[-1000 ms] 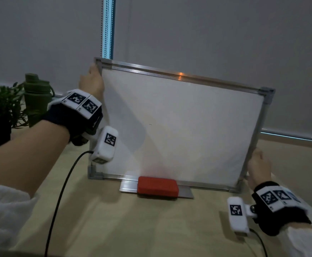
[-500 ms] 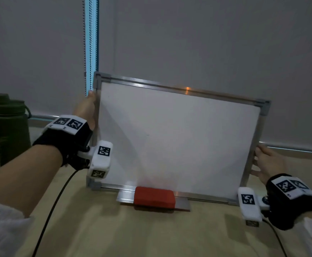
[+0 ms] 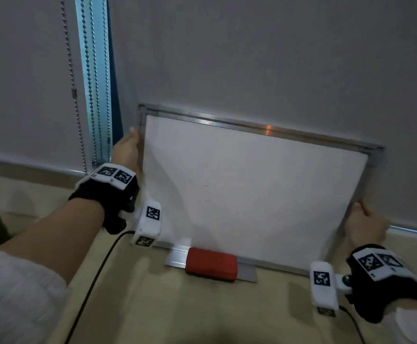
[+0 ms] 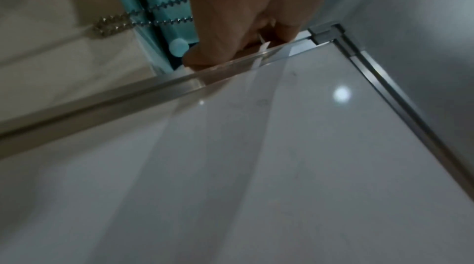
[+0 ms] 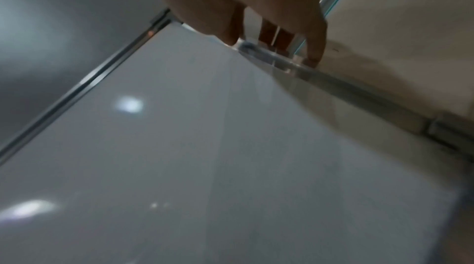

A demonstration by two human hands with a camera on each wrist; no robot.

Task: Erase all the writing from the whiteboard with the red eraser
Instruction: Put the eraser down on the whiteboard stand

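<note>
We note the whiteboard (image 3: 252,194) standing tilted on the surface (image 3: 177,306) against the blind (image 3: 252,58), its face nearly clean — one faint speck mid-board, possibly a mark. Our left hand (image 3: 128,150) grips the left frame edge; our right hand (image 3: 363,224) grips the right edge low down. The board looks light, stiff, glossy; the frame rails seem the safest hold. The red eraser (image 3: 211,263) lies on the tray (image 3: 175,259) — small, rigid, best pinched by its long sides.

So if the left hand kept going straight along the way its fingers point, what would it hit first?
Probably the grey roller blind behind the whiteboard. The left hand already grips the board's left frame edge, fingers aimed backward; depth is unclear.
</note>
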